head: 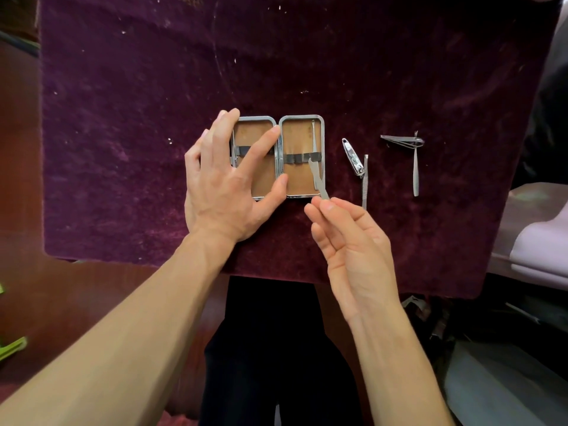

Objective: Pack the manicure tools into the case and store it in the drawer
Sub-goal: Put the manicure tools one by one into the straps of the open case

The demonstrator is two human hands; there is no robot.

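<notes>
The metal manicure case (295, 124) lies open flat on the purple velvet cloth, tan lining up, with dark elastic loops across both halves. My left hand (227, 182) rests spread on the case's left half, fingers reaching to the hinge. My right hand (344, 238) pinches a thin metal tool (318, 179) by its lower end, with the tip at the elastic of the right half. A slim tool (314, 133) sits in the right half under the loop. Right of the case lie a small nail clipper (353, 156), a nail file (365, 182), a larger clipper (402, 141) and tweezers (415, 173).
The purple cloth (153, 118) covers a table whose front edge runs just below my wrists. A pale pink surface (541, 238) lies at the right. Dark wood (18, 149) borders the left side, with green objects (12, 348) low down there.
</notes>
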